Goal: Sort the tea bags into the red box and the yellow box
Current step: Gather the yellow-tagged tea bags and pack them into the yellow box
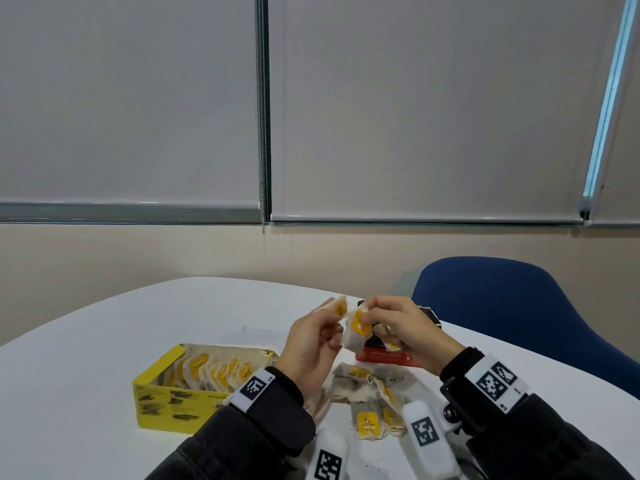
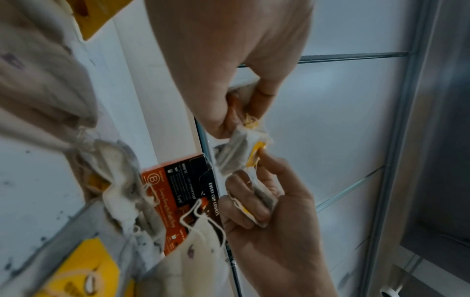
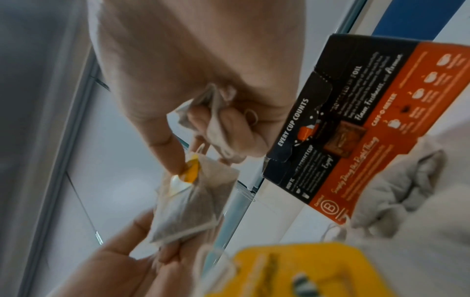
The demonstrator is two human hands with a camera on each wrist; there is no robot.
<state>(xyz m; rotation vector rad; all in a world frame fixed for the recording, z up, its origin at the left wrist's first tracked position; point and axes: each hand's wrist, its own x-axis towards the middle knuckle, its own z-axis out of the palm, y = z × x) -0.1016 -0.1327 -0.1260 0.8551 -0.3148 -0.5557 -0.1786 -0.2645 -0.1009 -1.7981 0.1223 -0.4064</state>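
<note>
Both my hands, left hand and right hand, pinch light, tearable tea bags; I'd grip tags.

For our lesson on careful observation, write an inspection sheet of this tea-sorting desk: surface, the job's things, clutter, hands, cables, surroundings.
Surface: white table, dark specks near the front edge.
Job's things: yellow box open, a row of yellow-tagged tea bags inside; red box behind the hands, largely hidden; loose pile of tea bags between the wrists.
Clutter: nothing seen.
Hands: left hand pinches a tea bag; right hand pinches another by its yellow tag and holds more under its curled fingers; both are raised above the table.
Cables: nothing seen.
Surroundings: blue chair at far right; closed grey blinds on the wall.
</note>
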